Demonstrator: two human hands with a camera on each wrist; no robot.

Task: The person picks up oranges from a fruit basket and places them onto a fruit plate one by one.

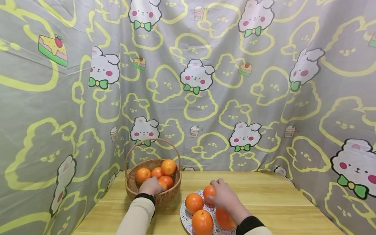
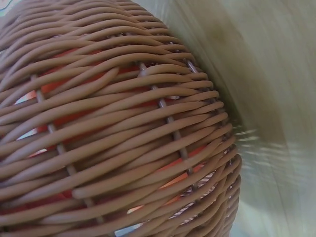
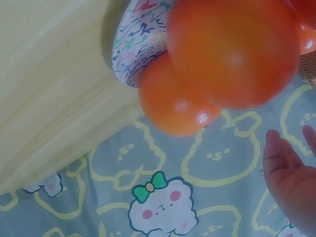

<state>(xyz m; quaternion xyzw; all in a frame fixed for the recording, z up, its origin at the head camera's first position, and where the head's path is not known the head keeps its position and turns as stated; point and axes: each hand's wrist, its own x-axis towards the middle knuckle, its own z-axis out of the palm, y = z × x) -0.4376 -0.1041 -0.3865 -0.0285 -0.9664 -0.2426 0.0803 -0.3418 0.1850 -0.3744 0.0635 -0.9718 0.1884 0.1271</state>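
Note:
A brown wicker basket (image 1: 167, 196) with a tall handle holds several oranges (image 1: 143, 175). My left hand (image 1: 150, 186) reaches over its near rim and grips an orange (image 1: 163, 185) inside, partly hidden by the hand. Only the basket's woven wall (image 2: 113, 118) fills the left wrist view. My right hand (image 1: 225, 195) is over a patterned plate (image 1: 184, 213) bearing several oranges (image 1: 202, 222). Its thumb overlaps the far orange (image 1: 209, 193) in the head view. Fingers of that hand look spread and relaxed in the right wrist view, apart from the large near orange (image 3: 232, 54).
Basket and plate stand on a light wooden table (image 1: 279, 202), the plate to the right of the basket. A grey curtain (image 1: 194, 107) with yellow outlines and white bunny faces hangs behind the table and along both sides.

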